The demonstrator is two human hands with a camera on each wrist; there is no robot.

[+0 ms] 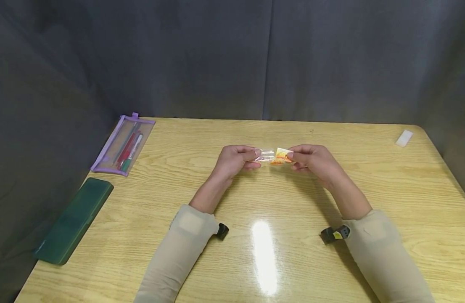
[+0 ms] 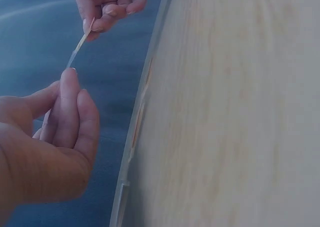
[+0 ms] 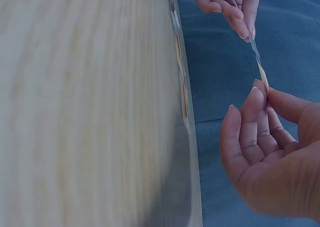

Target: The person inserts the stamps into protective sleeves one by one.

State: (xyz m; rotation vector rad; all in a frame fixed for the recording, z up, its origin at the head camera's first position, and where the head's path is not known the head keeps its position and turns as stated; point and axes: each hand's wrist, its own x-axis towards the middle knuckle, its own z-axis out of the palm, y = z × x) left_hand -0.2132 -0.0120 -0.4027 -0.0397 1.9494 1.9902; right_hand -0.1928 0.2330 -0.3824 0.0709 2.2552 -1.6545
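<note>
Between my two hands, held out over the table, stretches a small flat wrapper (image 1: 283, 155), clear and shiny at its left end, white with yellow and orange print at its right. My left hand (image 1: 238, 159) pinches the clear end between thumb and fingers. At the printed end, my right hand (image 1: 312, 160) grips with thumb and forefinger, fingertips covering part of it. Edge-on, the wrapper (image 3: 262, 74) looks like a thin strip in the right wrist view. Both hands are raised above the table's surface in the wrist views.
On the left of the wooden table (image 1: 160, 252) lie a purple-edged mesh pouch (image 1: 111, 155) with pens in it and a dark green pencil case (image 1: 75, 221). A white block like an eraser (image 1: 404, 138) lies at the far right corner. Dark curtains (image 1: 179, 63) surround the table.
</note>
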